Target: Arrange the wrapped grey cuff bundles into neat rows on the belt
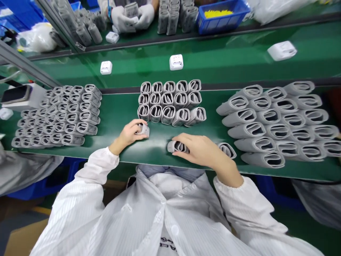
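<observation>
Left hand pinches a grey casing snugly, right hand curls firmly over another casing, both just below the middle casing block.

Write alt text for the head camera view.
The bare left hand grips a grey hollow oval sleeve and the right hand a second sleeve, on a green conveyor belt between tidy blocks of matching sleeves.
</observation>
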Demonstrator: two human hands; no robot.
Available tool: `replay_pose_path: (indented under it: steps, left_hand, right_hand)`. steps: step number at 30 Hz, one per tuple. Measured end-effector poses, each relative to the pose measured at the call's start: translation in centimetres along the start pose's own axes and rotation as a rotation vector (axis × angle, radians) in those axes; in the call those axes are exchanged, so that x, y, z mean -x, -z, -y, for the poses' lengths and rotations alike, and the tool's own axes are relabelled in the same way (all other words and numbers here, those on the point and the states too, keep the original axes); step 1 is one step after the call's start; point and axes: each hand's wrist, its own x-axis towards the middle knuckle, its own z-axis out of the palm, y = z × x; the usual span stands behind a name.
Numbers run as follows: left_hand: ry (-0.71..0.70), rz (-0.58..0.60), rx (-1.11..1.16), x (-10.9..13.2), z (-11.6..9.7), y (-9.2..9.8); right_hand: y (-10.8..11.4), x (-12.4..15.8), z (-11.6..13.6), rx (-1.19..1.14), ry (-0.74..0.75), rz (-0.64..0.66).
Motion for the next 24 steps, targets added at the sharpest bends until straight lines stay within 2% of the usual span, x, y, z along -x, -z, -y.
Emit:
replay_pose_path:
  steps: [2, 5, 7, 9, 10, 12, 15, 17, 19, 21, 24]
  left_hand:
    - [0.094, -0.012, -0.069, 0.3, 0.6, 0.5]
    - [0.157, -0.040, -0.172, 1.2, 0.8, 1.0]
    - [0.185, -0.133, -0.263, 2.1, 0.0, 1.1]
    - [0.168, -0.194, -0.279, 3.2, -1.7, 0.7]
    - [0.134, -0.172, -0.229, 3.7, -2.9, 0.2]
    - [0.075, -0.020, -0.069, 4.4, -5.5, -1.3]
    - [0.121, 0.172, 0.057, 4.9, -9.1, -3.5]
    - [0.175, 0.199, 0.084, 5.5, -10.6, -3.8]
    - [0.277, 0.159, 0.064, 6.8, -11.3, -2.7]
    - [0.460, 0.049, -0.041, 8.9, -11.5, -0.2]
    - [0.768, -0.260, -0.378, 12.9, -11.1, 5.3]
  right_hand:
    - [0.1, 1.1, -0.5, 0.027, -0.029, -0.072]
    - [0.3, 3.1, -0.7, 0.084, -0.040, -0.132]
    - [0.3, 4.0, -0.3, 0.141, -0.053, -0.105]
    - [-0.1, 4.3, 0.5, 0.221, -0.073, -0.069]
    - [-0.4, 4.1, 1.0, 0.250, -0.075, -0.062]
    - [-1.1, 3.0, 2.4, 0.262, -0.035, -0.068]
    - [-2.1, 0.7, 4.5, 0.213, 0.103, -0.054]
    - [-2.5, -0.6, 5.2, 0.200, 0.167, -0.025]
    - [-2.6, -1.2, 4.8, 0.198, 0.180, -0.006]
    - [-2.5, -1.2, 3.5, 0.213, 0.133, -0.028]
    - [-2.0, -0.4, 0.7, 0.251, 0.020, -0.122]
